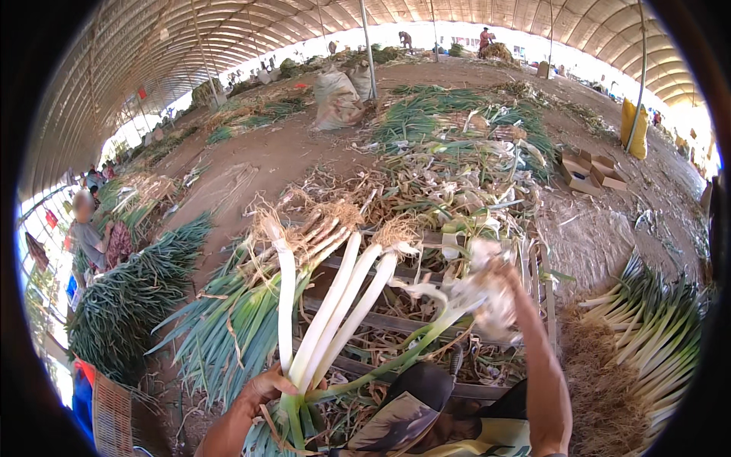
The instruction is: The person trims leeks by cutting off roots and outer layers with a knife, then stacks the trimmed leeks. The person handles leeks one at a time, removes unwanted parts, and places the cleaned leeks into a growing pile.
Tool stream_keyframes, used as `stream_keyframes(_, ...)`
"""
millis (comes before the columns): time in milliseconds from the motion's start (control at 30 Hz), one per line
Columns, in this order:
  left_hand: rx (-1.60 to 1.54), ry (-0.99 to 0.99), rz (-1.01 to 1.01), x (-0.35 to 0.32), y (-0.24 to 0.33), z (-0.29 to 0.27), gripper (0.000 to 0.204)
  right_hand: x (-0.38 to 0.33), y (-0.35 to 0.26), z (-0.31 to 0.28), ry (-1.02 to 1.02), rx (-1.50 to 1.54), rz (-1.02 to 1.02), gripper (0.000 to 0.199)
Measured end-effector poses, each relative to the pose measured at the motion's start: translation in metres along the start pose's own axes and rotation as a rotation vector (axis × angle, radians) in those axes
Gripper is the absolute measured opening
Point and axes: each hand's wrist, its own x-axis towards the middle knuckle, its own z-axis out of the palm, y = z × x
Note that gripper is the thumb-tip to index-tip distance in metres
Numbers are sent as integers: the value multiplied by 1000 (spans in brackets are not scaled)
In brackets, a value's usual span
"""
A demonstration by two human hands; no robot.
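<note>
Leeks (343, 316) stood bunched in front of you, slightly left of the middle, with their roots pointing up and away and their white stems slanting down to your left grip (268, 387). That grip was closed around the lower end of the stems, near where the white turned green, with the thumb showing along the near side. Your right grip (493, 276) was raised across from them, on the far side of a long green stalk (415, 346) that ran from beside your left grip toward it. It was too blurred for you to tell how far its fingers were closed or exactly what they had hold of; pale, papery leaf blurred along with it.

Just beside the bunch, on its left, lay a pile of green-leaved leeks (232, 324) with tangled roots. Between your two arms, wooden slats (365, 335) showed among scattered leaf scraps. Well to your right, a row of white-stemmed leeks (647, 343) lay on the ground with roots toward you. Farther left, a person (95, 240) was near a dark green heap (137, 305). An open cardboard box (582, 175) and a yellow sack (634, 129) were farther off, on the right.
</note>
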Motion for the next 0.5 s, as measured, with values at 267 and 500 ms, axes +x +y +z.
stream_keyframes(267, -18, -113, -6, 9, 3, 11, 87, -6, 90, 102, -214, 262, 92, 98)
stream_keyframes(500, -118, -106, -22, 5, -27, 35, 87, 50, 3, 111, 490, 406, 113, 61)
